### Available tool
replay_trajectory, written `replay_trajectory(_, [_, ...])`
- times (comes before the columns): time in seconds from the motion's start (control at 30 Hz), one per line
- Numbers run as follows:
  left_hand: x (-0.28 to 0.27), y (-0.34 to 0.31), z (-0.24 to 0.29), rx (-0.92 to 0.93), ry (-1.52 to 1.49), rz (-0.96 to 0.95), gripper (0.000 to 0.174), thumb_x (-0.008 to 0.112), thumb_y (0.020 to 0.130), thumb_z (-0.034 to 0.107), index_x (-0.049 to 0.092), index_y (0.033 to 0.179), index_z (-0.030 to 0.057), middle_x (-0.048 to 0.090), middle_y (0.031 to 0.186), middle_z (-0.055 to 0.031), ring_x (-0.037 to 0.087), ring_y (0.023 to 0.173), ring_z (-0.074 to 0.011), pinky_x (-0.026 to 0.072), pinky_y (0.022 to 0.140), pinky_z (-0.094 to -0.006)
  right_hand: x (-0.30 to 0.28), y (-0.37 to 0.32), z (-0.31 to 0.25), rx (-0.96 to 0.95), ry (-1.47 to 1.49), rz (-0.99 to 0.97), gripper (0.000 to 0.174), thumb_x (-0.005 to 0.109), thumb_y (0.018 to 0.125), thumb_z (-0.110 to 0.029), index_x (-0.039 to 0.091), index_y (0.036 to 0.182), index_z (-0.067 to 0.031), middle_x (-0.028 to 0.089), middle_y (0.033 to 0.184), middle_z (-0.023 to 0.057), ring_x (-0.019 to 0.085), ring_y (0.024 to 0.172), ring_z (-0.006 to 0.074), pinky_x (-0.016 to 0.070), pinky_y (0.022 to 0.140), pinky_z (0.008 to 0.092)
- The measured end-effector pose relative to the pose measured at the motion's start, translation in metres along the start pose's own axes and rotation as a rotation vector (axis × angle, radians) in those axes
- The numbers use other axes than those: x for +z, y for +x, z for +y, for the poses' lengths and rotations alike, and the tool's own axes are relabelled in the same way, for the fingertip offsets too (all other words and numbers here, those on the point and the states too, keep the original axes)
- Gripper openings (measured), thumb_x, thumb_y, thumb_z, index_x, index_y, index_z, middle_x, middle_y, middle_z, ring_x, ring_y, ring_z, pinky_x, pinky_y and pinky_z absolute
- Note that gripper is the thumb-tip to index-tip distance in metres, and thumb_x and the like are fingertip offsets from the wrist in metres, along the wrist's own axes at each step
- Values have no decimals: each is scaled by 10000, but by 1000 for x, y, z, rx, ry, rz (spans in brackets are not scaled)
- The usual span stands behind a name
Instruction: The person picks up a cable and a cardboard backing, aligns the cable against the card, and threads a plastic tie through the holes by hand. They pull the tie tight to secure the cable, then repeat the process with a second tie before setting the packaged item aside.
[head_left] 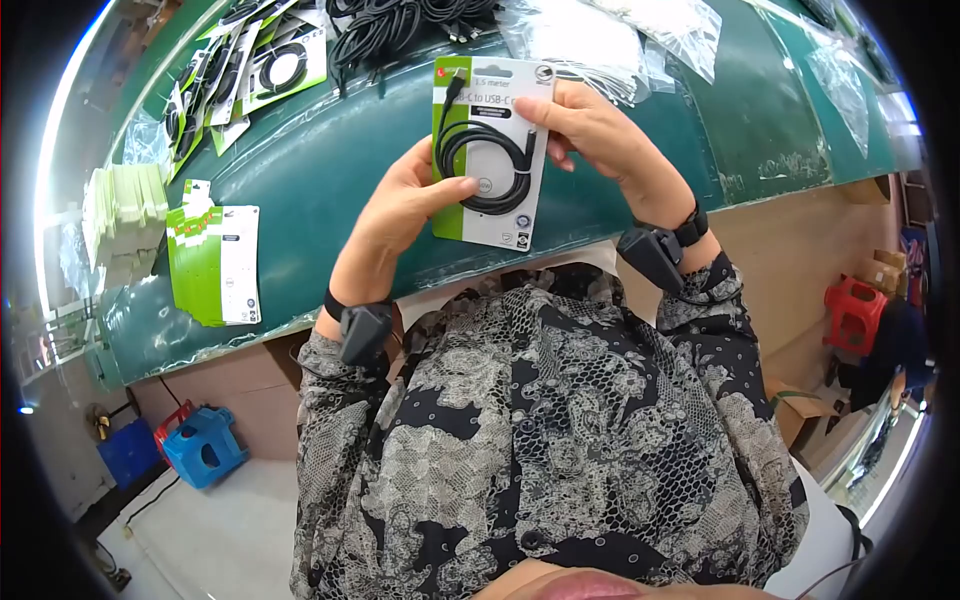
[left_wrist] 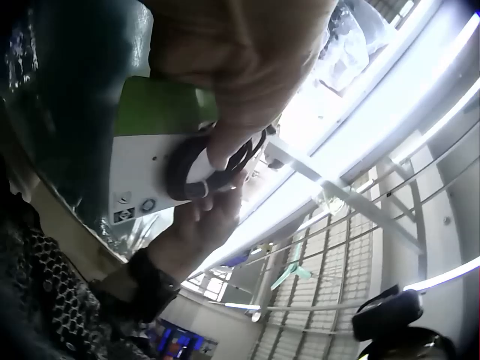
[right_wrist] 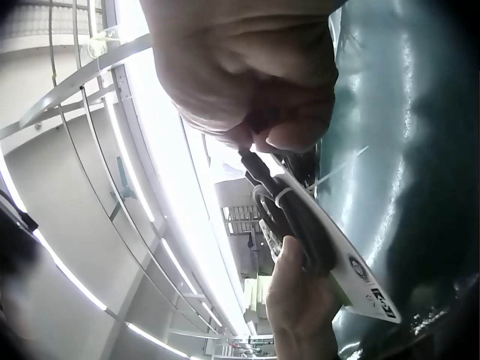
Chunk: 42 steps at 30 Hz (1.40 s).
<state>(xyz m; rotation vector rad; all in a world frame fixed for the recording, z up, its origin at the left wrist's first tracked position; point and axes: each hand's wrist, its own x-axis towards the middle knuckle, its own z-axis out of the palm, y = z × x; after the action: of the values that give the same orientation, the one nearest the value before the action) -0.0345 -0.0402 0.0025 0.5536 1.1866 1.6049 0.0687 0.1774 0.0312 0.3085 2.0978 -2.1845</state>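
Observation:
A green-and-white cable card (head_left: 494, 235), printed "USB-C to USB-C", is held upright over the table by both hands. A coiled black cable (head_left: 500, 207) lies on its front, tied with a white tie. My left hand (head_left: 400, 205) grips the card's left edge, thumb pressed on the front by the coil. At the upper right edge, my right hand (head_left: 590, 125) pinches the card, thumb in front. In the left wrist view the left thumb overlaps the cable (left_wrist: 178, 169). The right wrist view shows the card (right_wrist: 369, 298) nearly edge-on, a cable plug just below the right fingers.
Flat green-and-white cards (head_left: 210, 270) lie fanned on the green table (head_left: 310, 210) at left, beside a stack of pale cards (head_left: 125, 215). Carded cables (head_left: 280, 70), loose black cables (head_left: 385, 40) and plastic bags (head_left: 570, 40) lie along the back.

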Motion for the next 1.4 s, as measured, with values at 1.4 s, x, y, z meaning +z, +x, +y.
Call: replay_trajectory(1.4, [20,22,-46,268,-112,244,515,605,844,-16,365,1299,11,528,1189,-78,525,1093,-154,442,941,-299,23,-12,31,-702,-880,164,170,656,764,-7,568,909,-17,550,884,107,594,726,309,493,613,360])
